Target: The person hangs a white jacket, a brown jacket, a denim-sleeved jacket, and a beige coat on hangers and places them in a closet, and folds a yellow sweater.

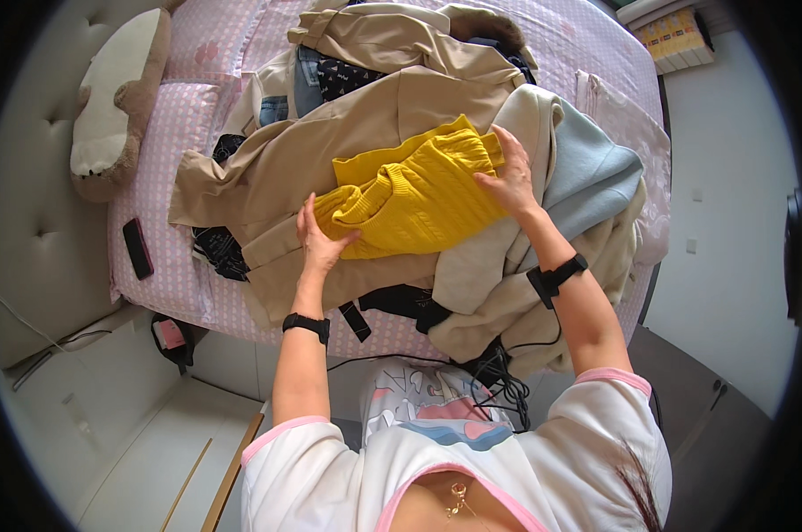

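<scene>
A yellow cable-knit sweater [432, 206], folded over on itself, is between my two hands above a tan coat [330, 142]. My left hand [321, 238] grips its left end near the ribbed collar, thumb along the lower edge and fingers on the far side. At the right end my right hand [513, 177] clasps the folded knit, fingers behind it and thumb in front. The coat lies spread under the sweater, one sleeve reaching left. Whether the sweater rests on the coat or hangs just above it, I cannot tell.
A light blue garment [587, 168] and a cream fleece [499, 310] lie to the right on the bed. A phone [137, 248] sits on the pink bedding at left, near a plush toy [121, 106]. Black cables [507, 390] hang at the bed's near edge.
</scene>
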Tool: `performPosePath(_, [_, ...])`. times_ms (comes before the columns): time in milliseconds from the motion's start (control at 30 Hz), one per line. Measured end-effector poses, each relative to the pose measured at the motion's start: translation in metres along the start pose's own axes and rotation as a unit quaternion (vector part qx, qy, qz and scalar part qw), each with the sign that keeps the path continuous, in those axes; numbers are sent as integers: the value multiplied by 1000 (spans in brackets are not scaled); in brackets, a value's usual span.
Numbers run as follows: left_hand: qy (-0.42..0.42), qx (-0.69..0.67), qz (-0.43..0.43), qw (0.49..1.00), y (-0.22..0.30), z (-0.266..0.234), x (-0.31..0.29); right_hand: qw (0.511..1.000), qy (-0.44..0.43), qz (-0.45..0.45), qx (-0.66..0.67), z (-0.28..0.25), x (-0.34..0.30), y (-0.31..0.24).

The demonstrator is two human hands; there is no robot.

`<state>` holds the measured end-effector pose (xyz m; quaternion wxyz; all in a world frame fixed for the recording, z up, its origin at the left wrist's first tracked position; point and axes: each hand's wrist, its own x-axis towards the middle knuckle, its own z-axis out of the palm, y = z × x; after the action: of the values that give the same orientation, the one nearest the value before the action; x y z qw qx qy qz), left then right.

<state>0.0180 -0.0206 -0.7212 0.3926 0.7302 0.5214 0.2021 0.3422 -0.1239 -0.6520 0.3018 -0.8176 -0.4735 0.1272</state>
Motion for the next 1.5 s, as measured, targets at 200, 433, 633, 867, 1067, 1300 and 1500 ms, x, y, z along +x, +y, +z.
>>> performPosePath(200, [-18,135,20,991,15,-1,5,991,-21,21,-128,29,8,-12])
performPosePath(433, [101,5,-17,995,-43,-2,29,983,102,124,-86,19,39,32])
performPosePath(633, [-4,-431,-301,851,-47,11,-4,965,49,230,114,16,19,22])
performPosePath(867, [-107,-468,-343,807,1,7,5,903,-103,348,230,10,18,7])
performPosePath(1067, [-112,-448,-306,833,-2,3,-12,854,-161,309,387,11,-18,-9])
performPosePath(1300, [-196,-481,-275,809,53,-37,-23,791,-154,305,508,-50,-68,-67])
performPosePath(1500, [-216,-685,-259,645,59,-78,-103,778,-176,228,559,-123,-98,-147])
